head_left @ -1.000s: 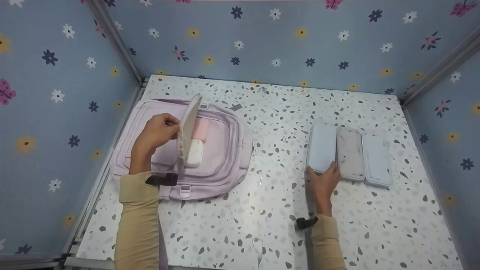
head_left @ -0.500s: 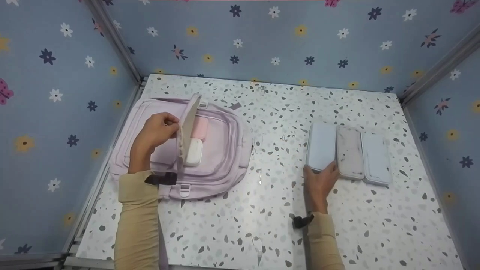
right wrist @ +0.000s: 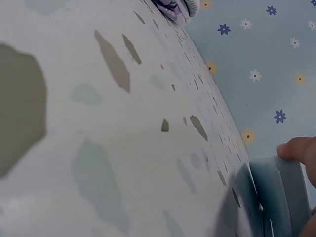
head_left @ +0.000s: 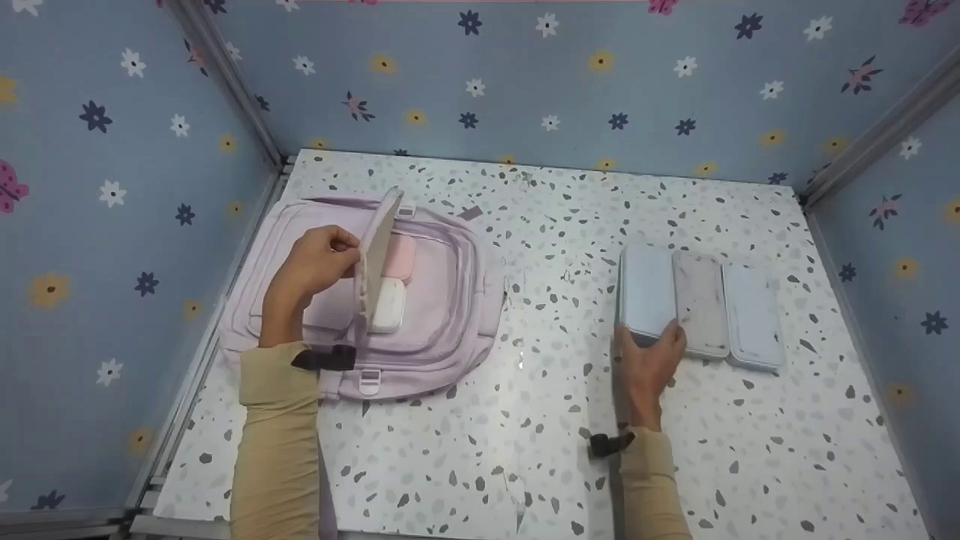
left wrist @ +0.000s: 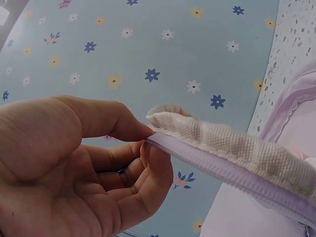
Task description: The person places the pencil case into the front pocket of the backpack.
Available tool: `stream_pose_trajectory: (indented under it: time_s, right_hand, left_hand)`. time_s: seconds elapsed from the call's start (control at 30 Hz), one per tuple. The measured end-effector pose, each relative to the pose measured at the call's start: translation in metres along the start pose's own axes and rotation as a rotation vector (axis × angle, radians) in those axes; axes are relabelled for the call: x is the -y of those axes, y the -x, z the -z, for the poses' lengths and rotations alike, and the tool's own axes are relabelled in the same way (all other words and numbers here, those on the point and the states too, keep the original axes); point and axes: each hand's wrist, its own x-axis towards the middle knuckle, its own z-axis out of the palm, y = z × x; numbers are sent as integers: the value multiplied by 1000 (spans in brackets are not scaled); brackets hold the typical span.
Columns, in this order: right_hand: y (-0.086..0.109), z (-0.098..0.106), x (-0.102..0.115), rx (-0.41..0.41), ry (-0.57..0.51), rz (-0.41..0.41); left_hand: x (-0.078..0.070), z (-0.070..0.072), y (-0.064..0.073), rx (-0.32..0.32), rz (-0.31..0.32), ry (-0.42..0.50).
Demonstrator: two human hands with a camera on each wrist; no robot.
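A pale lilac backpack (head_left: 480,300) lies on the left of the table. My left hand (head_left: 311,259) pinches the zipped edge of its front flap (left wrist: 237,158) between thumb and fingers, holding it raised. Inside the opening lie a pink rounded case (head_left: 400,257) and a white rounded case (head_left: 388,306), partly hidden by the flap. On the right, my right hand (head_left: 651,367) grips the near end of a light blue rectangular box (head_left: 648,289), thumb and fingers on opposite sides. In the right wrist view a second blue edge (right wrist: 247,192) shows beside the gripped box; whether it is another box, I cannot tell.
A greyish box (head_left: 701,304) and another pale blue box (head_left: 752,315) lie side by side, right of the gripped one. Speckled table (head_left: 555,360) separates backpack and boxes. Flower-patterned walls (head_left: 510,82) enclose the back and sides.
My right hand has moved slightly right with the gripped box, and a darker blue edge now shows along the box's left and near sides. My left hand and the raised flap stay put.
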Motion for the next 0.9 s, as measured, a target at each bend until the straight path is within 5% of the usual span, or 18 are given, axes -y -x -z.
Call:
stream_pose_trajectory:
  time_s: [0.23,0.57,0.9]
  right_hand:
    - [-14,-7,-26,-83,-7,64]
    - [-10,-5,-16,-112,-35,100]
    - [-11,-7,-4,-154,-129,262]
  left_hand:
    - [-6,-2,2,-11,53,-73]
    - [-5,-3,1,-25,44,-65]
    - [-6,-2,1,-26,48,-63]
